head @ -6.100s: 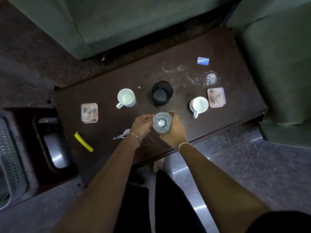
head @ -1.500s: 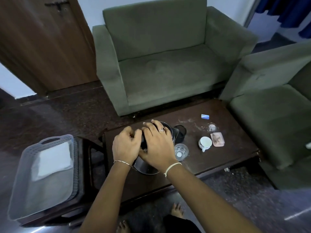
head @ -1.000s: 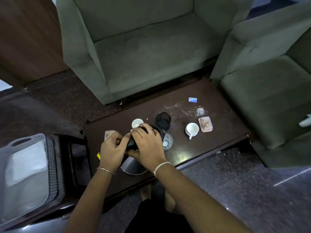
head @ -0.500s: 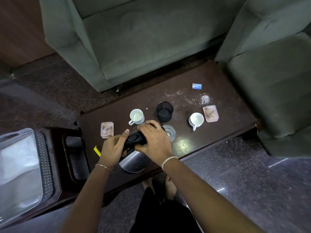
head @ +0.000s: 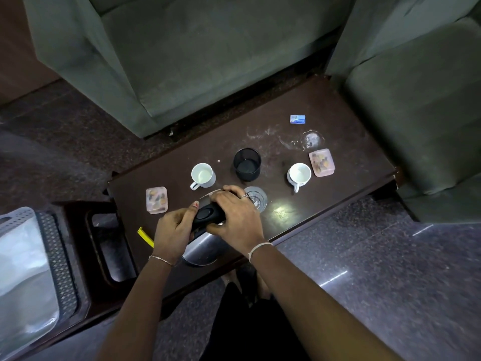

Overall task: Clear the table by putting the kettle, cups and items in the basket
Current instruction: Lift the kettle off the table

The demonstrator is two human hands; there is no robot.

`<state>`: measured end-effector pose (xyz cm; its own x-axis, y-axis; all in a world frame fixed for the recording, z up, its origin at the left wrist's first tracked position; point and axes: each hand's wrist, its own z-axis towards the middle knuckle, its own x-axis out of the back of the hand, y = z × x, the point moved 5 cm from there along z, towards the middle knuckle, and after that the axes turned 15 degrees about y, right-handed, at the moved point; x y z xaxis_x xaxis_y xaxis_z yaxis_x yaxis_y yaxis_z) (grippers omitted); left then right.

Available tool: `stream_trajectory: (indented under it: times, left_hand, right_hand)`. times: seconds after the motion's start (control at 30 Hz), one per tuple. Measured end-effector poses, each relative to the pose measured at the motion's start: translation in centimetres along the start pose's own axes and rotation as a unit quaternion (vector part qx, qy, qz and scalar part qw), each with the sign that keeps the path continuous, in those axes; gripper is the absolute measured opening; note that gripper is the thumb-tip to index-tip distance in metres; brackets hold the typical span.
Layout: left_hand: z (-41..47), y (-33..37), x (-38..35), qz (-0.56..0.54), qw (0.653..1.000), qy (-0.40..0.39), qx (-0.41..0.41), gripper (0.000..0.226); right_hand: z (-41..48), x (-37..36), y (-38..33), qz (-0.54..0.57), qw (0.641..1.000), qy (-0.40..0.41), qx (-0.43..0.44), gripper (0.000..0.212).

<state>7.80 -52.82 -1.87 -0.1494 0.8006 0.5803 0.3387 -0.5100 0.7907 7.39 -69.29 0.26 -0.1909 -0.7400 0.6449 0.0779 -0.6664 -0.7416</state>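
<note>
A steel kettle [head: 201, 247] with a black handle stands at the near edge of the dark table [head: 338, 121]. My left hand [head: 173, 231] wraps the handle and my right hand [head: 234, 214] presses on the lid. Past my right hand sits a clear glass [head: 257, 199]. Two white cups [head: 202, 175] [head: 299, 175] flank a black cup [head: 246, 164]. Pink boxes [head: 156, 200] [head: 322, 162] lie at either end. The grey basket [head: 56, 259] is at far left.
A yellow strip [head: 144, 237] lies by my left wrist, and a small blue packet [head: 297, 119] and a clear lid [head: 311, 138] lie at the far right. Green sofas [head: 197, 50] [head: 421, 105] stand behind and to the right. A dark side stand [head: 109, 246] separates table and basket.
The glass I held in both hands now stands on the table. Both hands have moved onto the kettle, which has come toward the near edge. The camera has tilted downward.
</note>
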Motion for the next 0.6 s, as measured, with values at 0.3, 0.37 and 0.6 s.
stream_trajectory:
  times: [0.3, 0.37, 0.6]
  left_hand:
    - [0.17, 0.26, -0.45, 0.003, 1.000, -0.010, 0.016, 0.061]
    - [0.19, 0.42, -0.35, 0.014, 1.000, -0.013, 0.011, 0.061]
    - [0.29, 0.83, -0.13, 0.013, 1.000, -0.012, 0.024, 0.062]
  right_hand:
    - [0.20, -0.17, 0.70, 0.015, 1.000, -0.005, -0.008, 0.049]
    - [0.18, -0.19, 0.72, 0.021, 1.000, -0.003, -0.012, 0.048]
    - [0.32, -0.28, 0.69, 0.026, 1.000, 0.004, -0.015, 0.046]
